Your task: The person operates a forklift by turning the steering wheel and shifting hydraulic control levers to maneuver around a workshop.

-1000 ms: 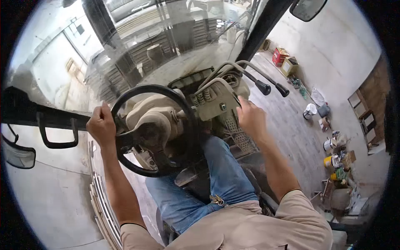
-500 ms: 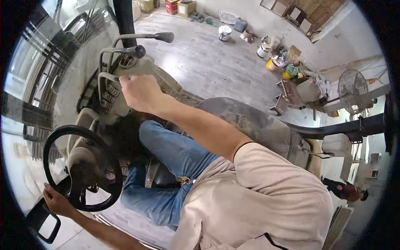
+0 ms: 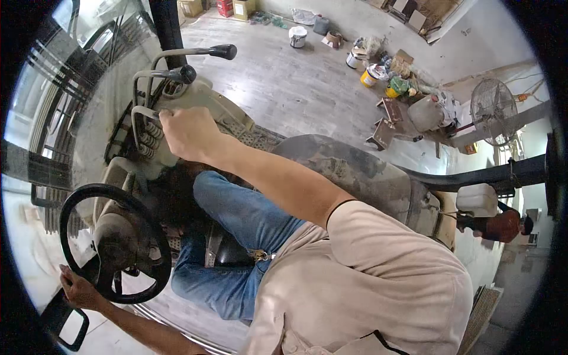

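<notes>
The black steering wheel [image 3: 164, 254] stands at the lower left of the head view. My left hand [image 3: 80, 289] is at its lower left rim, with the fingers closed around that rim. Higher up, my right hand [image 3: 188, 133] is wrapped round the end of the nearest bent control lever [image 3: 137, 118]; its knob is hidden in the fist. Two more levers with black knobs, one [image 3: 184, 74] and another farther off [image 3: 223, 51], rise just beyond it. My legs in blue jeans [image 3: 242, 207] lie between the wheel and the seat.
Buckets [image 3: 297, 37], boxes [image 3: 243, 8] and bags line the far wall. A standing fan [image 3: 494, 111] is at the right. Another person [image 3: 500, 226] in a dark red top is at the far right, behind a white container [image 3: 477, 200]. Dusty glass is on the left.
The view has swung to the right from the front window. My right hand remains at the near lever, and my left hand at the wheel's rim. The other person has come into view.
</notes>
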Demonstrator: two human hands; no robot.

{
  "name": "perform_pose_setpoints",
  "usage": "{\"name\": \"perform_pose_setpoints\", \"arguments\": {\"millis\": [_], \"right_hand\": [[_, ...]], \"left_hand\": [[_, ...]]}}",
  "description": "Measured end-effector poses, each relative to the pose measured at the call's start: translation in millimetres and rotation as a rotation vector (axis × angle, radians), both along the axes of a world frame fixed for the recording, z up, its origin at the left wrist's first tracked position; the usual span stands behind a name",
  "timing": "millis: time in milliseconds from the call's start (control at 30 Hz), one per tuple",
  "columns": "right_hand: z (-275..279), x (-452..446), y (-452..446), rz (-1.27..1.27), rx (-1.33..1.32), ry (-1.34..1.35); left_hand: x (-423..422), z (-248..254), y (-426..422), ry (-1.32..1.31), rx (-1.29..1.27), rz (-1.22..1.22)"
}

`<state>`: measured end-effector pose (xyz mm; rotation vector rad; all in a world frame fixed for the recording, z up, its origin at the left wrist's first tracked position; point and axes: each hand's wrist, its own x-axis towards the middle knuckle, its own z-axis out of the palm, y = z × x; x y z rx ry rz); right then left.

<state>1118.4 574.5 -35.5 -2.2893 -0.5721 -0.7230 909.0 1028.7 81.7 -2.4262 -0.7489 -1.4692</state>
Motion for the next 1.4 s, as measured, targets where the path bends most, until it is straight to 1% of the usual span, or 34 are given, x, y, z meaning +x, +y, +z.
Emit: {"name": "perform_pose_setpoints", "arguments": {"millis": [167,200,233,267,333,367,400,433,467,500,567,600,700,833,933,967,1033,1133,1200,1233,1267,1300,1400], "right_hand": [[-3,-7,-8,0.014,-0.019,0.018],[-6,-7,-13,0.019,-0.038,0.042],[-7,-9,-13,0.062,-0.052,0.048],[-11,-13,-20,0.053,-0.076,0.074],[-22,-19,-49,0.024,-0.093,0.061],[-15,-28,-61,0.030,-0.121,0.198],[-32,-25,-68,-0.011,-0.099,0.064],[-30,-28,-75,-0.007,-0.071,0.091],[-30,-31,-81,-0.019,-0.060,0.125],[-30,-34,-82,0.005,-0.066,0.114],[-29,-39,-91,-0.026,-0.037,0.102],[-30,-41,-94,-0.042,-0.054,0.041],[-30,-43,-95,-0.054,-0.064,0.044],[-32,-34,-92,-0.024,-0.070,0.018],[-31,-38,-95,-0.057,-0.118,0.042],[-29,-36,-92,-0.038,-0.086,0.049],[-33,-37,-95,-0.035,-0.059,0.068],[-33,-37,-94,-0.013,-0.100,0.117],[-27,-52,-105,-0.027,-0.058,0.157],[-29,-53,-109,-0.021,-0.058,0.153],[-32,-53,-112,-0.020,-0.048,0.156],[-34,-53,-115,-0.019,-0.038,0.159],[-39,-64,-127,-0.025,-0.039,0.130]], "left_hand": [[-4,-3,-28,-0.053,-0.067,-0.009],[0,-7,-27,-0.051,-0.065,-0.062],[-14,-9,-30,-0.066,-0.055,-0.077],[-19,-7,-46,-0.024,-0.109,-0.002],[-15,-25,-80,-0.032,-0.022,-0.054],[-18,-31,-85,-0.029,-0.028,-0.037],[-21,-26,-125,-0.035,-0.140,-0.009],[-24,-23,-130,-0.011,-0.113,-0.009],[-20,-33,-127,-0.067,-0.082,-0.066],[-19,-36,-134,-0.064,-0.106,-0.062],[-15,-40,-140,-0.089,-0.101,-0.123],[-16,-41,-146,-0.117,-0.152,-0.160],[-21,-43,-146,-0.082,-0.103,-0.127],[-27,-44,-147,-0.140,-0.073,-0.159],[-21,-34,-154,-0.105,-0.122,-0.142],[-19,-29,-154,-0.097,-0.188,-0.128],[-16,-32,-137,-0.060,-0.135,-0.112],[-25,-32,-145,-0.084,-0.144,-0.102],[-22,-34,-153,-0.094,-0.169,-0.106],[-19,-36,-156,-0.101,-0.194,-0.116],[-17,-36,-158,-0.116,-0.149,-0.150],[-17,-35,-164,-0.094,-0.184,-0.156],[-21,-38,-175,-0.067,-0.181,-0.144]]}}
